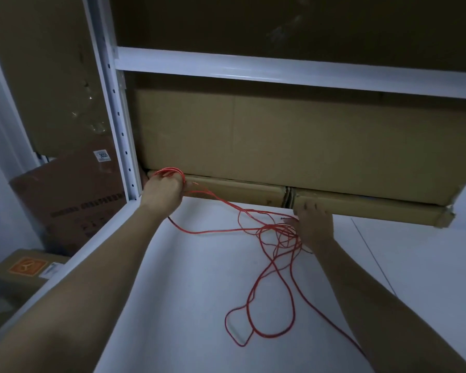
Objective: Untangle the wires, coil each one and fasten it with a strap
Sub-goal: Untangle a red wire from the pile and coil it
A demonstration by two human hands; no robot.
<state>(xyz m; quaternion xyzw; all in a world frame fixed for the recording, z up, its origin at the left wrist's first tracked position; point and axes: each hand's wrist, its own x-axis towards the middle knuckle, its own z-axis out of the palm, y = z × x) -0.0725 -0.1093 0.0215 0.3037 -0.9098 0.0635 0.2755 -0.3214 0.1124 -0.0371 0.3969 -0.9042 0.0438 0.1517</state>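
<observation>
Item: red wire [269, 267], single colour, one tangle.

Step in hand, as judged: coiling, with untangling unfinished. No strap is visible anywhere in the frame.

Left hand [163, 191], left of centre: your fingers are curled round a small bundle of red loops, which arch over the top of the hand close to the white shelf upright [119, 125]. From this hand several strands run down and to the right across the white shelf surface [172, 305].

Right hand [314, 224], right of centre: it rests on the knotted part of the wire, just in front of the long flat cardboard box [361, 208]. Your fingers point away from the camera; whether they pinch a strand or merely lie on it cannot be told.

Remainder of wire: slack loops trail from the knot toward the lower centre of the frame, lying loose on the shelf between your forearms, and one strand passes behind the right forearm.

Next move, as judged: free the knot under your right hand so the strands feed cleanly, then draw more turns into the left-hand bundle. Keep that bundle gripped, or its loops will spring apart.
</observation>
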